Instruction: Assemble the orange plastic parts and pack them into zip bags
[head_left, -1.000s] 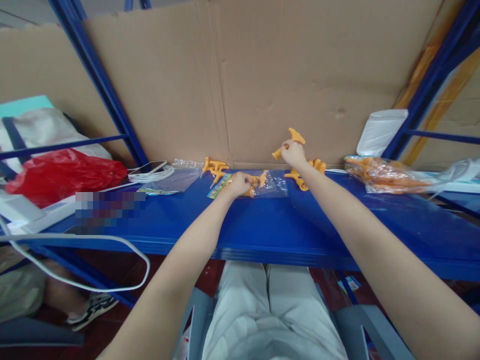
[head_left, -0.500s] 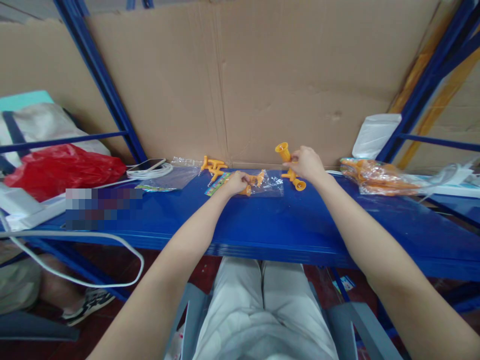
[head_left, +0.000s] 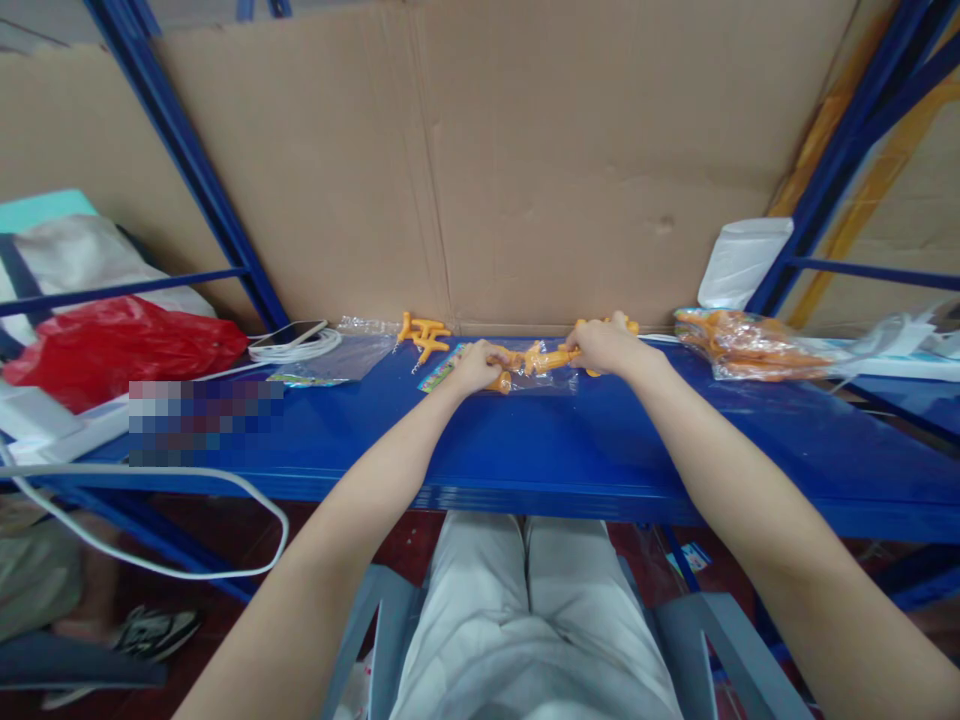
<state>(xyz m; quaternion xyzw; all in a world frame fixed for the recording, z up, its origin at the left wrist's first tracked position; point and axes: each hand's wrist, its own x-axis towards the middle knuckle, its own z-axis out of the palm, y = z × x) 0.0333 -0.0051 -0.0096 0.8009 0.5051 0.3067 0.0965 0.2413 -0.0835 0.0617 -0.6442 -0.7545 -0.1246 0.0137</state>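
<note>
My left hand is closed on the mouth of a clear plastic bag that lies on the blue shelf and has orange plastic pieces in it. A colourful printed card shows beside that hand. My right hand is closed round an orange trumpet-shaped plastic piece, which points left over the bag toward my left hand. Whether its tip is inside the bag, I cannot tell. More orange plastic shows behind the right hand, mostly covered by it. Left of the bag lie several orange T-shaped pieces with small chains.
Another clear bag lies flat on the left, near a coiled white cable and a red plastic bag. A filled bag of orange pieces lies right. Cardboard closes the back; blue posts flank it.
My right hand has lowered and brought the orange trumpet-shaped piece left to the bag, from upright to lying flat. My left hand has stayed at the bag.
</note>
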